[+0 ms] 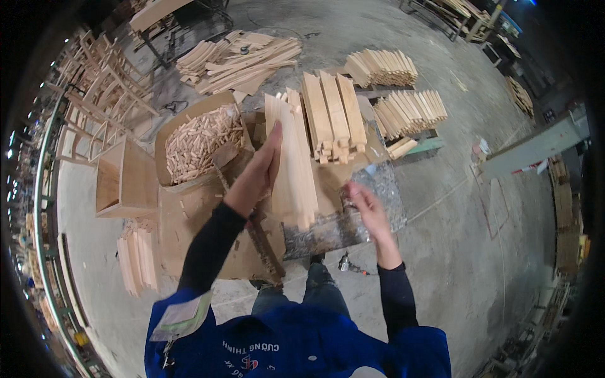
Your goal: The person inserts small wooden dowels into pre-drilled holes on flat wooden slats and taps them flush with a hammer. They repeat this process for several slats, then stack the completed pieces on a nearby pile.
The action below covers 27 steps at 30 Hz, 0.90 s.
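Long boards [294, 170] lie on the worktable [386, 192], with a carton [159, 151] holding dowels [200, 145] to their left, an open box [140, 177] farther left, stacked beams [334, 113] just to their right, two piles of slats [381, 67] [411, 114] farther right, and loose strips [258, 64] behind the boards to the left.

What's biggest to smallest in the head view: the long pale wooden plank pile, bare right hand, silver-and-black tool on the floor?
Largest: long pale wooden plank pile
Next: bare right hand
Smallest: floor tool

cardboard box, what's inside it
Small wooden pegs lie heaped in the cardboard box. They cover its bottom, so anything beneath the top layer can't be seen.
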Motion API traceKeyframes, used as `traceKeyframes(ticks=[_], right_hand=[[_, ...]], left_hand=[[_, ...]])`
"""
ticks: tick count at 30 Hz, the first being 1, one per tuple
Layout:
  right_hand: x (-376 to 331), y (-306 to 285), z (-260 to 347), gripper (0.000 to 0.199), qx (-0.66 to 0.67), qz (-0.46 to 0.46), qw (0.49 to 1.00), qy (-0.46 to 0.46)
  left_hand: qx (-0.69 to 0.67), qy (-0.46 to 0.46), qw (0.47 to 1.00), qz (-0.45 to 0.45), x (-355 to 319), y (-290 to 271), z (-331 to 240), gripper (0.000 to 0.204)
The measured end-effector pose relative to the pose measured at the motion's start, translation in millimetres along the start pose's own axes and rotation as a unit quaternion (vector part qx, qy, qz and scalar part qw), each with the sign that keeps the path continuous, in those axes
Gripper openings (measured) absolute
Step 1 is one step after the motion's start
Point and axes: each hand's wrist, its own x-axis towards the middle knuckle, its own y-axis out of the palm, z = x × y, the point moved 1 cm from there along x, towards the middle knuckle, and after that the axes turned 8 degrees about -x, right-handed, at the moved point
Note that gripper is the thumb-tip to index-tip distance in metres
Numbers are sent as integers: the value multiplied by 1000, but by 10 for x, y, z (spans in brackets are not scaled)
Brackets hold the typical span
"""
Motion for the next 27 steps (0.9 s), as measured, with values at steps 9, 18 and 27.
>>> traceKeyframes(ticks=[9,18,27], right_hand=[[2453,-522,-261,89,-264,-74,959,-77],[2669,-494,-516,101,-108,71,991,19],[2500,-510,-213,91,-78,45,992,90]], left_hand=[[33,-40,967,-250,2446,-864,213,57],[1,-56,962,-266,2466,-734,351,64],[266,119,909,-298,2730,-849,667,48]])
